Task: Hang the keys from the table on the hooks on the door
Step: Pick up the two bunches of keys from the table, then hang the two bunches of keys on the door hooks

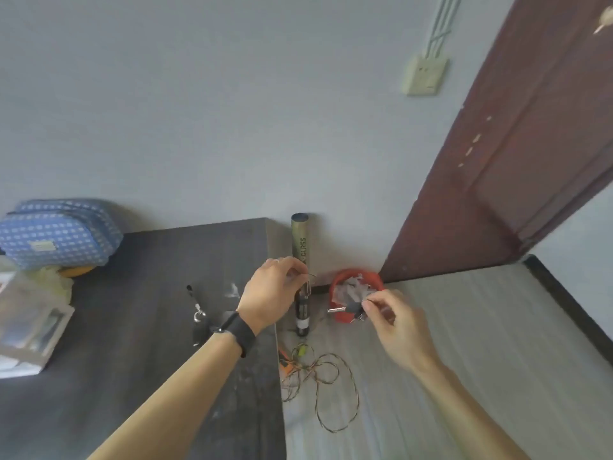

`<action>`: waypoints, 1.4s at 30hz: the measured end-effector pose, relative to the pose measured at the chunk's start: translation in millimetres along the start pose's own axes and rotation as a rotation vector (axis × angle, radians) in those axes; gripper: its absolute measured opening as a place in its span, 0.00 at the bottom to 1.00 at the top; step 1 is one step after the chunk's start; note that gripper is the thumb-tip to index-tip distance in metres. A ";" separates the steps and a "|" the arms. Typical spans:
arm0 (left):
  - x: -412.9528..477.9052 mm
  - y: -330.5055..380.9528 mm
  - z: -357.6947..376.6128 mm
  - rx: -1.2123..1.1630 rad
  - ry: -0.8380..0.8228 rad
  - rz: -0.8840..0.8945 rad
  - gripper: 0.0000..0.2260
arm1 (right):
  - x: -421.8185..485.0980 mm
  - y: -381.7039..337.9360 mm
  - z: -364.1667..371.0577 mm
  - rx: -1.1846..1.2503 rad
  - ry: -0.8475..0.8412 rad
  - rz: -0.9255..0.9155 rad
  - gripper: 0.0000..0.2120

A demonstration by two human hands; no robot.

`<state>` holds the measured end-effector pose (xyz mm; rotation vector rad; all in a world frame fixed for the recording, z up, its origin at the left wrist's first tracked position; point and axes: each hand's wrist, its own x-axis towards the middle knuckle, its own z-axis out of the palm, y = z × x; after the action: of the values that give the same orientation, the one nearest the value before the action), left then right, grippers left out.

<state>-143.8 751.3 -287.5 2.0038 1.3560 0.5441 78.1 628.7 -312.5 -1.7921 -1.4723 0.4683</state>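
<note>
My left hand [275, 293] hovers over the right edge of the dark table [139, 327], fingers pinched on a thin key ring [310, 283]. My right hand [394, 313] is held out over the floor and grips a bunch of keys [348, 308] with a silver blade pointing left. Another key set with a black fob and a clip [199, 322] lies on the table, just left of my left wrist. The dark red door [517, 154] stands open at the right; a small pale hook-like fitting [602, 26] shows near its top right corner.
A blue dotted pouch [59, 234] and a clear plastic box [30, 320] sit at the table's left. On the floor stand a green tube [300, 237], a dark bottle [302, 313], a red bin with paper [356, 287], and a tangled cord [325, 376].
</note>
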 end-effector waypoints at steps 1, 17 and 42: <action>8.1 26.8 16.4 -0.007 -0.005 0.020 0.05 | 2.3 16.2 -25.7 0.005 0.039 0.007 0.06; 139.1 400.8 228.1 -0.056 -0.039 0.357 0.04 | 65.1 202.8 -380.2 -0.087 0.289 0.057 0.03; 494.6 697.0 297.0 -0.020 0.434 0.496 0.04 | 452.7 337.9 -694.5 -0.060 0.480 -0.319 0.09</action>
<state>694.6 948.1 -9.9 2.2976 1.0623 1.2704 907.1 818.5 -32.8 -1.5329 -1.3941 -0.1612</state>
